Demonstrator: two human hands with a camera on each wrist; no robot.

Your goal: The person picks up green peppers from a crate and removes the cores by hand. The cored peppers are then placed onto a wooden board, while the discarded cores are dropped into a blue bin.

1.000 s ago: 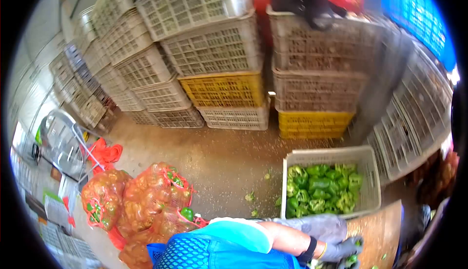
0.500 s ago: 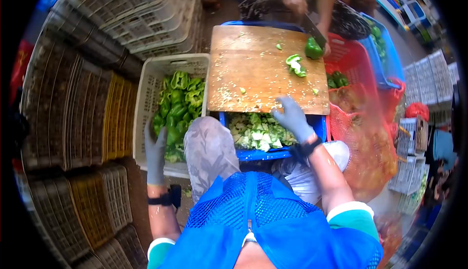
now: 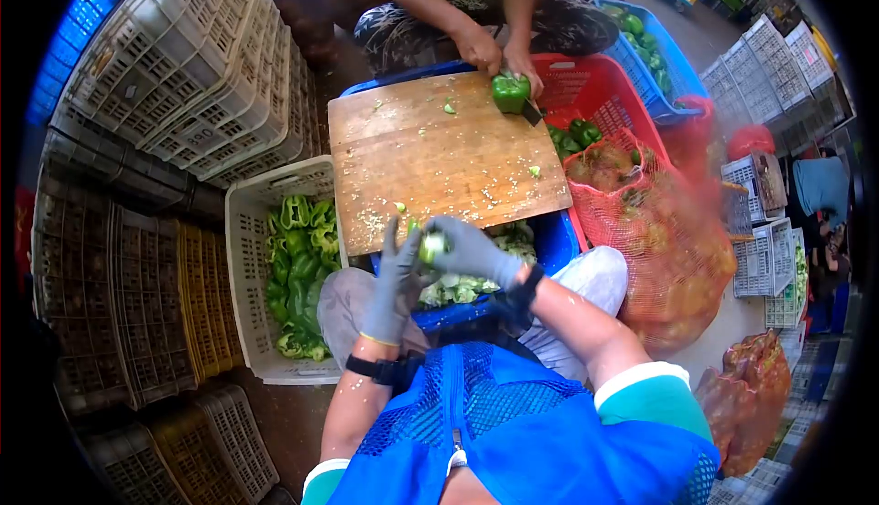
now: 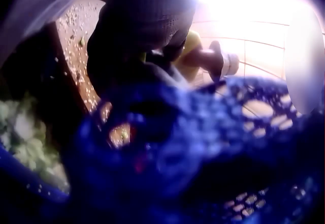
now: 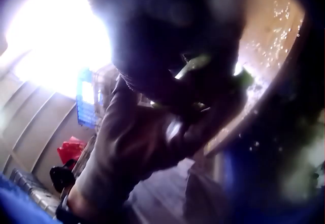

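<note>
My grey-gloved left hand [image 3: 392, 290] and right hand [image 3: 476, 253] meet above the near edge of the cutting board [image 3: 439, 148]. Between them is a pale green piece of bell pepper [image 3: 432, 247]. The right fingers curl round it, and the left thumb and fingers hold its other side. In the right wrist view the left hand [image 5: 137, 137] reaches to the pepper, while the dark right hand hides much of it. The left wrist view is dark and mostly filled by blue mesh cloth [image 4: 188, 132]. Below the hands, a blue bin [image 3: 558, 235] holds pale green scraps.
On the left stands a white crate [image 3: 240, 276] of green peppers. Across the board, another person's hands [image 3: 481, 47] hold a whole bell pepper [image 3: 510, 93] and a knife [image 3: 533, 114]. A red crate [image 3: 632, 107] and red mesh sack [image 3: 668, 249] flank the right. Stacked crates [image 3: 174, 47] rise behind left.
The head view swung from stacked crates round to the board. My left hand left the white crate and my right hand drew back from the board; they came together at a pepper piece.
</note>
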